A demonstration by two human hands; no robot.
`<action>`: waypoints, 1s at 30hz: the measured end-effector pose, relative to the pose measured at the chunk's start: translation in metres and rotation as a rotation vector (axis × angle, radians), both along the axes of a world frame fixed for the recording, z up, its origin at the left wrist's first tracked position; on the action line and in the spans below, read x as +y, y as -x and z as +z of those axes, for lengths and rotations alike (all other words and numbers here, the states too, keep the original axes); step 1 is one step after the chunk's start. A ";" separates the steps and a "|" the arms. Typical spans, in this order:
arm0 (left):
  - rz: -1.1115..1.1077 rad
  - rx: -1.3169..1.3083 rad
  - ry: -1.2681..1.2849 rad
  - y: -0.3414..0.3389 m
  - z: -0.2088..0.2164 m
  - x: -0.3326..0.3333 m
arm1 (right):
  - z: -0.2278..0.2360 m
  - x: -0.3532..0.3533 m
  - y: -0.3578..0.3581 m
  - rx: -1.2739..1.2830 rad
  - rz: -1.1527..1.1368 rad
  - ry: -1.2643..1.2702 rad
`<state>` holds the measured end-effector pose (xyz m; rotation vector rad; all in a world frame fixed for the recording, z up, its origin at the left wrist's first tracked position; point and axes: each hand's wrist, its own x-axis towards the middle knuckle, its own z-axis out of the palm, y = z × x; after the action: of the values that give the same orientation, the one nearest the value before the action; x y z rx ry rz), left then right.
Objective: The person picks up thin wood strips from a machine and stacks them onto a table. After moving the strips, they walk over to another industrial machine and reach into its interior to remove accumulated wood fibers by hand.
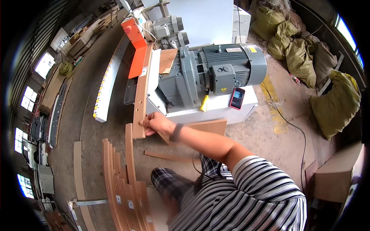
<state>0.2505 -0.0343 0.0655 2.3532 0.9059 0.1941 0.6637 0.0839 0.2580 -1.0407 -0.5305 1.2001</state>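
A long wood-brown board (141, 102) with holes along it runs up to the orange-fronted machine (135, 36). My right hand (155, 124) is closed on the board's near end, fingers pinching its right edge. Down by my plaid-trousered leg, a blur of skin, apparently my left hand (170, 204), shows close to the stack of drilled boards (122, 192); its fingers are smeared by motion. A single upright board (130, 154) rises from that stack, its top just beside the end of the held board.
Right of the board, a big grey motor (227, 63) sits on a white base, with a phone (237, 98) and a yellow-handled tool (204, 103). A roller rail (110, 82) stands left. Stuffed sacks (335, 104), a black cable (296, 129) and a cardboard box (337, 173) are at right.
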 end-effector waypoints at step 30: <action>0.423 -0.337 0.593 -0.067 0.189 -0.078 | 0.003 -0.060 0.095 0.153 0.560 0.062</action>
<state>0.3180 -0.1123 0.2544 1.5164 1.0983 0.4135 0.5690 0.0238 0.2612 -0.8653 -0.6927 1.7830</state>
